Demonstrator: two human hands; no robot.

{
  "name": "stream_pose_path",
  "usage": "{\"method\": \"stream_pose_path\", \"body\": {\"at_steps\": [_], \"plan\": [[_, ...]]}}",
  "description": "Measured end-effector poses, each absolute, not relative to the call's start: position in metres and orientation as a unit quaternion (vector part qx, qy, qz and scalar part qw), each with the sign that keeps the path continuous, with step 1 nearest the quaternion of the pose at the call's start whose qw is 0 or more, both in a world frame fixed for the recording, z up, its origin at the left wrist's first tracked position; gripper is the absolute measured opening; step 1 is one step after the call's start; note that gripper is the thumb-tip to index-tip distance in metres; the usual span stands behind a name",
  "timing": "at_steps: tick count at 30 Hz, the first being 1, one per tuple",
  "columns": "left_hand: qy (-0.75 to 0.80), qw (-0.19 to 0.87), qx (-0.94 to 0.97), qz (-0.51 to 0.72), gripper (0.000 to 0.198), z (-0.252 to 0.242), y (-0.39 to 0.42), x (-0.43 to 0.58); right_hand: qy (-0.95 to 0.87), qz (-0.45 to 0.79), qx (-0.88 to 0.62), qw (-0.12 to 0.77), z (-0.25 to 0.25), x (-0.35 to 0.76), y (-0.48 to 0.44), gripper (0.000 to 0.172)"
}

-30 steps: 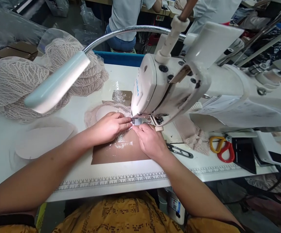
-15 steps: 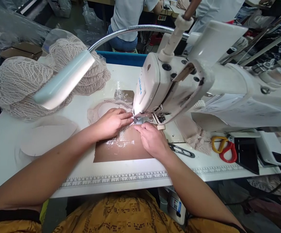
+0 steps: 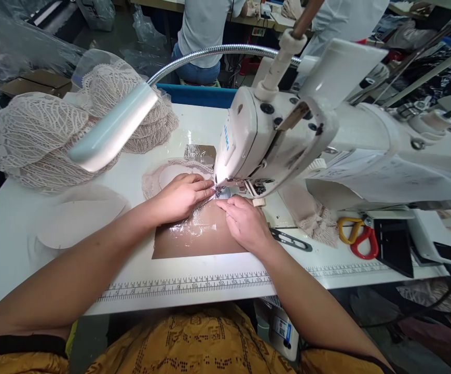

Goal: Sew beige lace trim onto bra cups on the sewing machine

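My left hand (image 3: 184,196) lies palm down with fingers stretched out, pressing a beige lace-edged cup piece (image 3: 166,175) beside the sewing machine's needle area. My right hand (image 3: 246,221) is at the near right of the presser foot (image 3: 220,193). Its index finger points at the foot and the other fingers are curled in; whatever they pinch is hidden. Both hands rest over a brown sheet (image 3: 194,241) with shiny clear tape on it. The white sewing machine head (image 3: 244,137) stands just beyond my fingers, and the stitching spot is mostly covered.
Lace cups (image 3: 38,135) are piled at the left behind a lamp (image 3: 112,127). A pale cup piece (image 3: 79,218) lies nearer. On the right are lace fabric (image 3: 311,213), a black thread snipper (image 3: 291,240), scissors (image 3: 359,236) and a phone (image 3: 394,244). A ruler strip (image 3: 194,285) lines the front edge.
The hands and the cup piece hold nearly the same place at the needle. The whole view has shifted slightly; no grip has visibly changed.
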State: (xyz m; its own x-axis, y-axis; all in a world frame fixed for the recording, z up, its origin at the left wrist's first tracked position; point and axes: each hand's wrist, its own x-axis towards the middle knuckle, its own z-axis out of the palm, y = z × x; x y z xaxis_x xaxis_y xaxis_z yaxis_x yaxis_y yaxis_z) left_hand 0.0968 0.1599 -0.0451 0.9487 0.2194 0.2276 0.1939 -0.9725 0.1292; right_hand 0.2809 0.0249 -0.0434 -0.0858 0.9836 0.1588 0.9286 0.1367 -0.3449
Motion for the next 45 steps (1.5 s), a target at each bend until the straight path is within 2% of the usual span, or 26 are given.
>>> {"method": "stream_pose_path", "body": {"at_steps": [9, 18, 23, 33, 45], "plan": [[0.182, -0.011, 0.982, 0.048, 0.034, -0.024, 0.141, 0.093, -0.726, 0.090, -0.646, 0.216, -0.043, 0.283, 0.023, 0.045], [0.152, 0.095, 0.982, 0.058, 0.031, -0.017, 0.120, 0.090, -0.715, 0.127, -0.644, 0.241, -0.042, 0.286, 0.020, 0.042], [0.132, 0.103, 0.984, 0.055, 0.029, -0.018, 0.123, 0.088, -0.723, 0.111, -0.636, 0.248, -0.046, 0.287, 0.018, 0.041], [0.095, 0.057, 0.992, 0.058, 0.044, -0.030, 0.128, 0.088, -0.756, 0.044, -0.635, 0.154, -0.043, 0.281, 0.020, 0.038], [0.094, 0.045, 0.991, 0.090, 0.037, -0.029, 0.132, 0.093, -0.746, 0.015, -0.658, 0.101, -0.043, 0.275, 0.025, 0.040]]}}
